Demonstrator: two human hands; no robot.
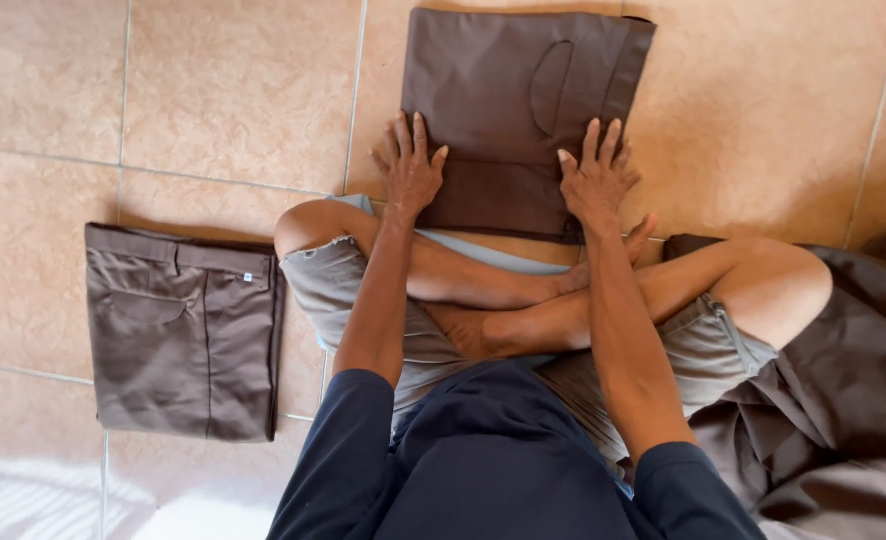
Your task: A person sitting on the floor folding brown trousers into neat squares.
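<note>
Folded dark-brown cloth trousers (508,115) on tiled floor (233,90): soft, light, likely best held at folded edges; left hand (410,170) and right hand (595,180) pressed flat, fingers spread, gripping nothing.

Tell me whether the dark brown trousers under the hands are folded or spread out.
Folded. The dark brown trousers form a compact rectangle with a doubled lower edge; the left hand and right hand press flat on it.

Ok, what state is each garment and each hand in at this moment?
Dark brown trousers: folded, flat on the tiled floor, under both palms.
Grey-brown trousers: folded, lying apart, untouched.
Brown cloth pile: loose, unfolded.
Left hand: open, pressed flat.
Right hand: open, pressed flat.
</note>
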